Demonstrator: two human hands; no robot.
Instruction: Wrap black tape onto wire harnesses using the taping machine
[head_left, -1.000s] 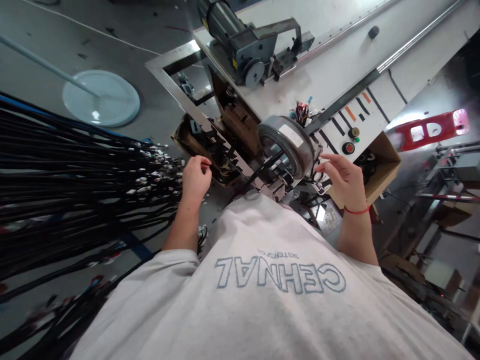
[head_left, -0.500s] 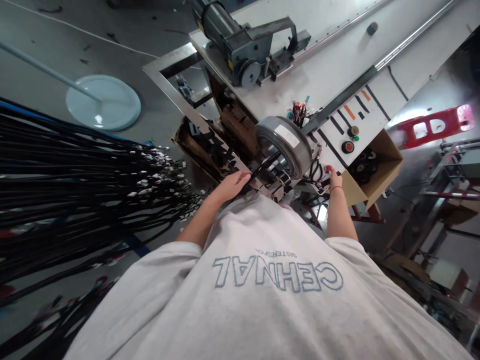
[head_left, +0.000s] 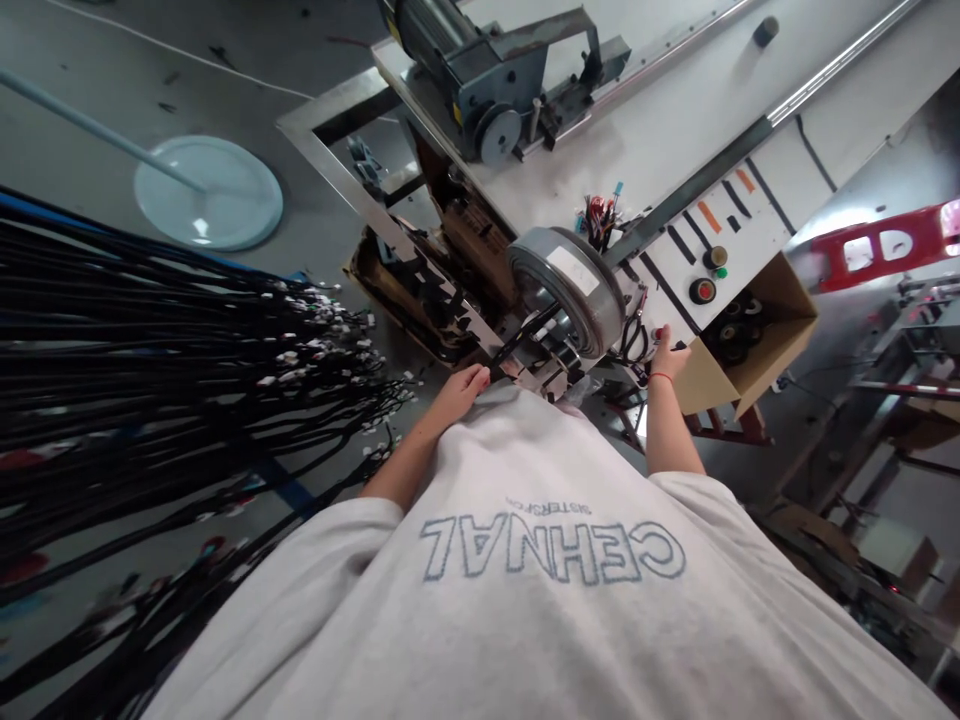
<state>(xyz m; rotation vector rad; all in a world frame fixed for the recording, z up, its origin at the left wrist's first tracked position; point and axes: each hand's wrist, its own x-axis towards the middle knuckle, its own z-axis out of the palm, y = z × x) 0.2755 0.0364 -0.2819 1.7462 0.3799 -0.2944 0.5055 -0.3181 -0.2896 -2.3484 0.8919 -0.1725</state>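
My left hand (head_left: 466, 388) is closed at the near edge of the machine frame, its fingers round the end of a black cable (head_left: 517, 340). This cable runs up and to the right, into the opening of a big grey ring-shaped wheel (head_left: 551, 250) with a white label. My right hand (head_left: 666, 362), a red band at the wrist, is closed at the bench's near edge. A small red thing (head_left: 658, 333) shows at its fingertips and a short black piece sticks out to its right; what it grips is not clear. Thin looped wires (head_left: 634, 335) lie just left of it.
Black strips and tape rolls (head_left: 702, 291) lie on the white bench. A cardboard box (head_left: 776, 330) of black rolls stands right of my right hand. A motor unit (head_left: 495, 100) sits at the back. Black cables (head_left: 187, 350) with white connectors hang at left, near a round white base (head_left: 210, 195).
My left hand has drawn back a little to the lower left along the cable. My right hand stays near the red thing, its fingers slightly shifted. The view has moved a little.
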